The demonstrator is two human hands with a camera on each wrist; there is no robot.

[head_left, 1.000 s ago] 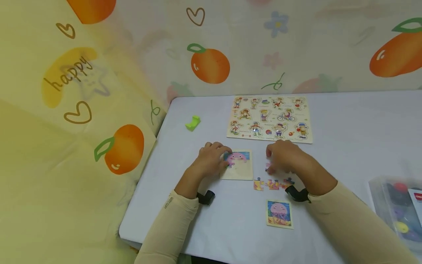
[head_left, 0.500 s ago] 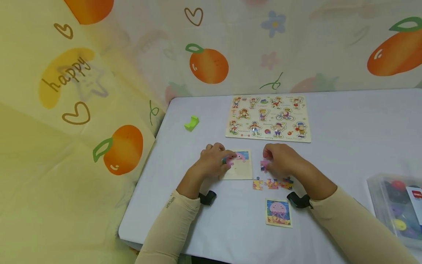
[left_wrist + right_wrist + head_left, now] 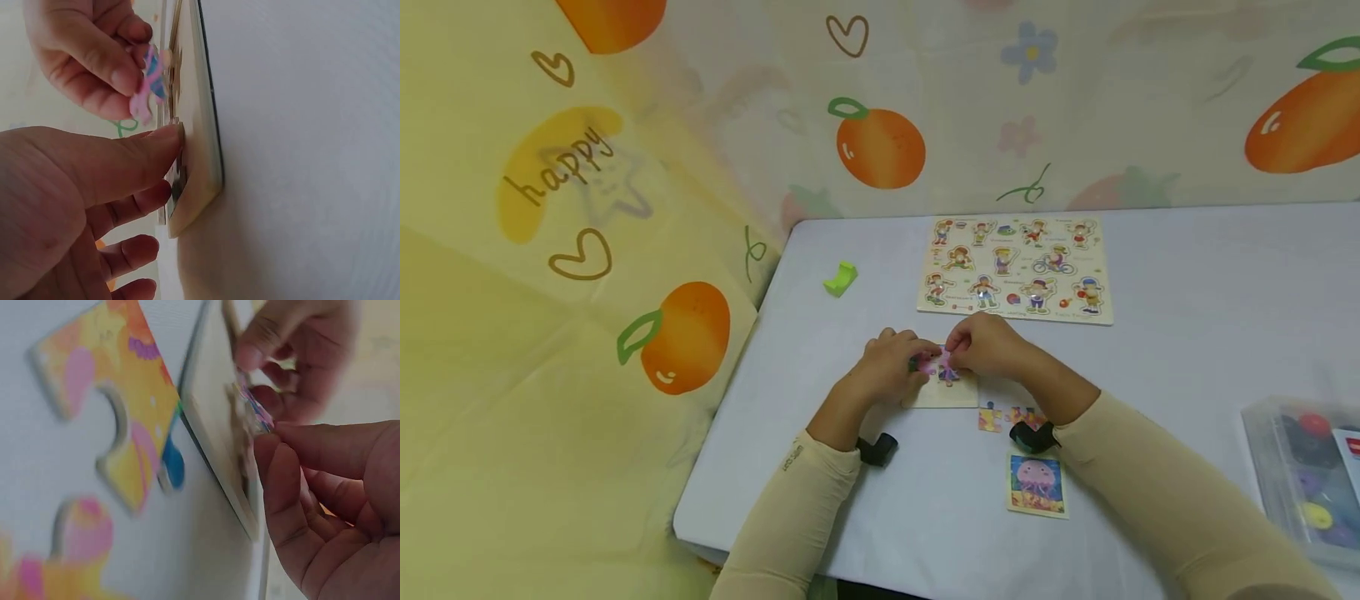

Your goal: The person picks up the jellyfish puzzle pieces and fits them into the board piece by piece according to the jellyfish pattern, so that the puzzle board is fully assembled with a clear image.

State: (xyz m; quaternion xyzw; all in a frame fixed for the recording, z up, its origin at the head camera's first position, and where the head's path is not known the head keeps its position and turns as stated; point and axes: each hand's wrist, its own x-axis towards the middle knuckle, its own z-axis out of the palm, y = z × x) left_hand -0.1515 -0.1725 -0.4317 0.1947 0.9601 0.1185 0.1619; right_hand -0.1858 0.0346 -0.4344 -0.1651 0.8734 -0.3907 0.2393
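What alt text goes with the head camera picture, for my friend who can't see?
A person's right hand pinches a pink-and-blue puzzle piece over a small wooden puzzle board, with the left hand at its left side. Loose pieces and a jellyfish card lie nearer the person on the white table; a larger cartoon board lies behind.

We see matt wood in the puzzle tray [image 3: 942, 397] and a smooth, printed face on the puzzle pieces [image 3: 140, 369]. We note smooth plastic in the green block [image 3: 841, 279], clear, glossy plastic in the box [image 3: 1262, 454], and matt cloth in the sleeves [image 3: 1172, 475] and over the table [image 3: 1195, 333].
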